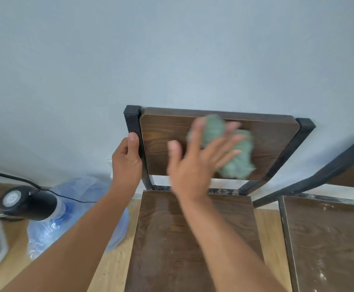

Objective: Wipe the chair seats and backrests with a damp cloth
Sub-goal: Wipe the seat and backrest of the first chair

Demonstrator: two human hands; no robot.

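Note:
A dark wooden chair with a black metal frame stands against the pale wall. Its backrest (163, 140) faces me and its seat (172, 239) lies below. My right hand (195, 163), blurred by motion, presses a green cloth (238, 157) flat against the backrest with spread fingers. My left hand (126, 159) grips the left post of the chair frame (132, 121). A second chair sits to the right, its seat (329, 245) marked with pale smears.
A blue water jug (87, 199) with a black pump top (27, 202) and a black cable stands on the wooden floor left of the chair. A grey-edged object shows at the far left edge.

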